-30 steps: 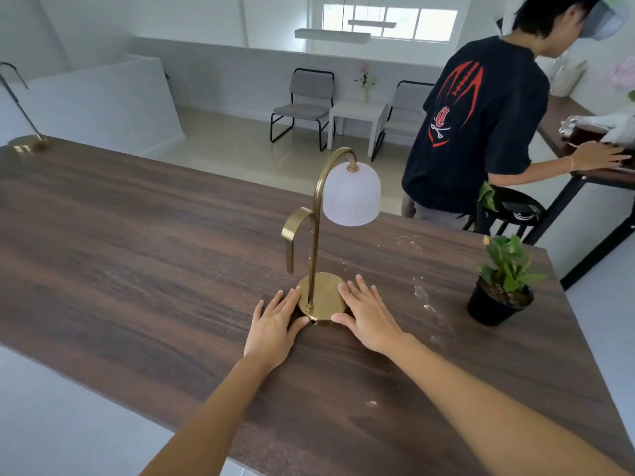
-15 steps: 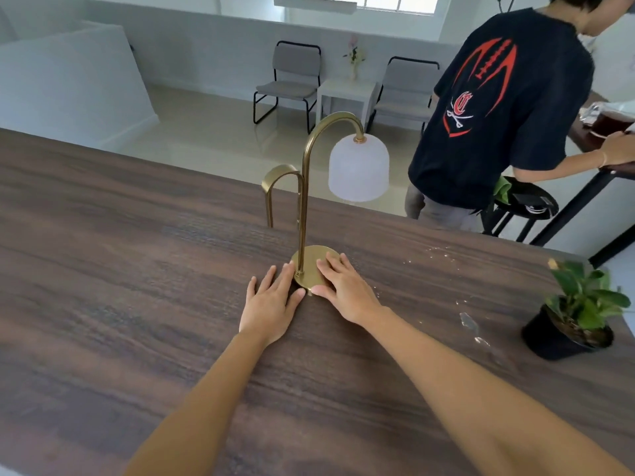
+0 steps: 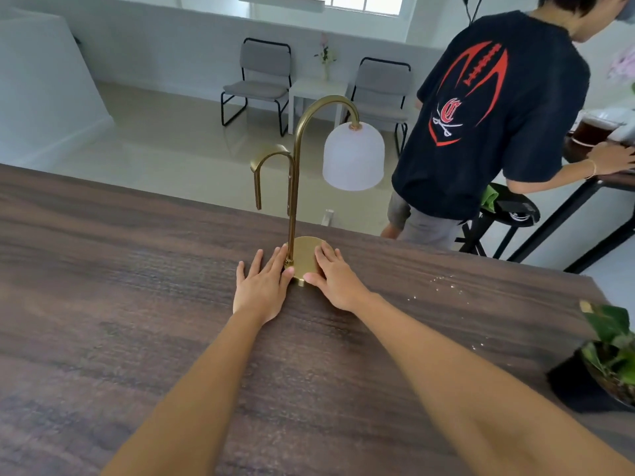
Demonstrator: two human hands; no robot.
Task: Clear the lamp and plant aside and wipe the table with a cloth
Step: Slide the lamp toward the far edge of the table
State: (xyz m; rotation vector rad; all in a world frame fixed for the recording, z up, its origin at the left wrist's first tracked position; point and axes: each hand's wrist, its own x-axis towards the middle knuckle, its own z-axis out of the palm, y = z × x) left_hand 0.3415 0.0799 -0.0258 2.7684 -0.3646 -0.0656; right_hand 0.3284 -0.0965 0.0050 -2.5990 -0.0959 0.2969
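A brass lamp with a white glass shade stands on the dark wooden table, close to its far edge. My left hand lies flat on the table with its thumb side pressed against the left of the round brass base. My right hand rests its fingers on the right part of the base, so the base is held between both hands. A potted green plant in a black pot stands at the right edge of view. No cloth is in sight.
White crumbs are scattered on the table to the right of the lamp. Beyond the far edge a person in a dark T-shirt stands by a black stool and a side table. Two grey chairs stand at the back wall.
Both hands have slid the lamp away from me towards the table's far edge. My right fingers came onto the base. The view shifted, so the plant now sits at the right edge.
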